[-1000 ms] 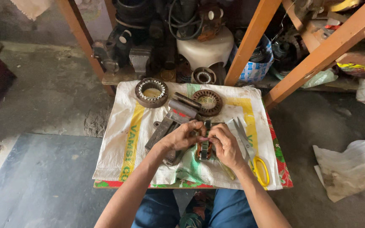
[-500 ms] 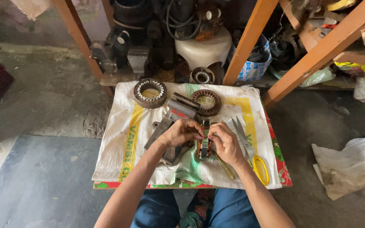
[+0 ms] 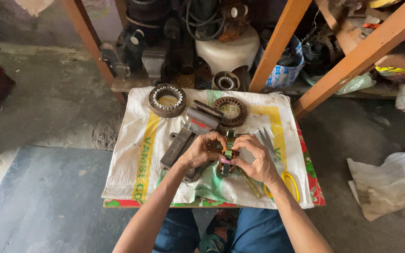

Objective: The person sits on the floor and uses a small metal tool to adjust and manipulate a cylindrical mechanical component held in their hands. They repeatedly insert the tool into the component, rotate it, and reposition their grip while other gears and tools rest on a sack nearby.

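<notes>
**A:** Where does the part sit against the hands?

**B:** The small motor core (image 3: 228, 154) stands between the 2 hands, near the middle of the counter (image 3: 127, 187), on the white woven sack (image 3: 132, 154) that covers it. The left hand (image 3: 201, 151) closes on the core from its left side, fingers curled over the top. The right hand (image 3: 255, 158) closes on it from the right, thumb and fingertips pinching low on the core. So both grips are clenched on that 1 piece.

**B:** Just beside the left hand, touching its knuckles as far as one can see, lies a dark metal block (image 3: 183, 143) set at a slant.

**A:** What else lies close?

**B:** 2 ring-shaped stators lie farther up the sack: a toothed ring (image 3: 167, 100) on the left and a brown ring (image 3: 229, 111) near the middle. Yellow-handled scissors (image 3: 289, 182) lie by the right wrist, and grey metal blades (image 3: 263, 138) show just above that hand.

**A:** And what is hard to read?

**B:** The fingers hide most of the core; only a green and copper-coloured strip shows, so its full shape cannot be told. A yellowish tool (image 3: 251, 183) runs under the right palm, its head hidden. The shelf (image 3: 132, 84) behind holds dark machine parts, too shadowed to tell apart.
</notes>
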